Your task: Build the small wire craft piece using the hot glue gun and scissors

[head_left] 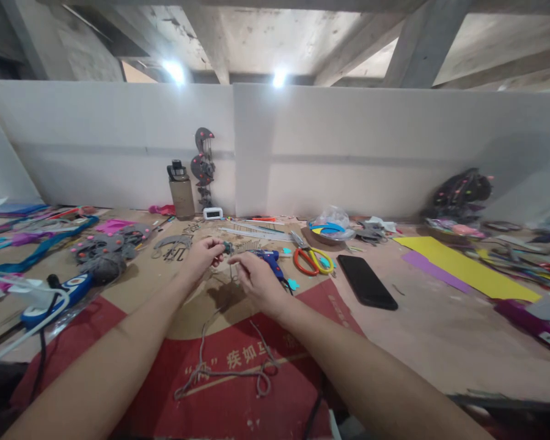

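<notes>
- Room: concrete ceiling with two lamps; white partition boards point(330, 153) stand behind the bench.
- Bench point(440, 330): covered in craft litter, with foam sheets and scraps at both ends.
- Cardboard point(174, 287): brown sheet with red print, lying flat under both forearms.
- Cord point(229, 370): grey, slack. Its long axis runs from the fingertips down and back toward the person. The lower end lies in loose loops on the red print; the upper end is lifted off the cardboard.
- Left hand point(204, 253): fingertips pressed together, pinching the piece.
- Right hand point(256, 278): thumb and forefinger closed on the cord's upper end, just beside the left fingertips; the other fingers are curled.
- Phone point(366, 281): black, face down or dark, right of the hands and apart from them.
- Scissors point(312, 260): orange and yellow handles, between the phone and the glue gun.
- Glue gun point(270, 260): blue, lying just behind the right hand.
- Piece point(227, 247): small and greenish, held above the cardboard between the two hands. It is too small to tell which way it points.
- Risks, as judged: the slack loops may snag or knot if the cord is drawn up quickly; the right hand may brush the glue gun's nozzle, which sits so close; a fingertip-only pinch may let the piece slip into the clutter.
</notes>
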The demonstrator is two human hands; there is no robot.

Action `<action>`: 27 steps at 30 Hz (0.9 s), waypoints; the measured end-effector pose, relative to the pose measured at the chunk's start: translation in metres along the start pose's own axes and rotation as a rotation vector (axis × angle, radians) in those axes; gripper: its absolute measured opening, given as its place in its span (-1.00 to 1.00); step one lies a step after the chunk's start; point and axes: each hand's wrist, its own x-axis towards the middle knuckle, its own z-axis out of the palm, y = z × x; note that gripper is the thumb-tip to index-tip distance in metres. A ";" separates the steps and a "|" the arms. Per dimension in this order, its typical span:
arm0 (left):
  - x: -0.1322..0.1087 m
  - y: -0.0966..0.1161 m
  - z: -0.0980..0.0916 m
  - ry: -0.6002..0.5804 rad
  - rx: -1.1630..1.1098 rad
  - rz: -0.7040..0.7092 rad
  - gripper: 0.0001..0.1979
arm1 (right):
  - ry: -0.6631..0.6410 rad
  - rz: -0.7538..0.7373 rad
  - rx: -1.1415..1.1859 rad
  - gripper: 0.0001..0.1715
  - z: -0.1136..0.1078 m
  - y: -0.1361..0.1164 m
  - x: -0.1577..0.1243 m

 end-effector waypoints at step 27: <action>-0.018 0.018 0.016 0.038 0.257 0.174 -0.90 | 0.093 0.373 0.253 -0.77 0.002 0.022 0.004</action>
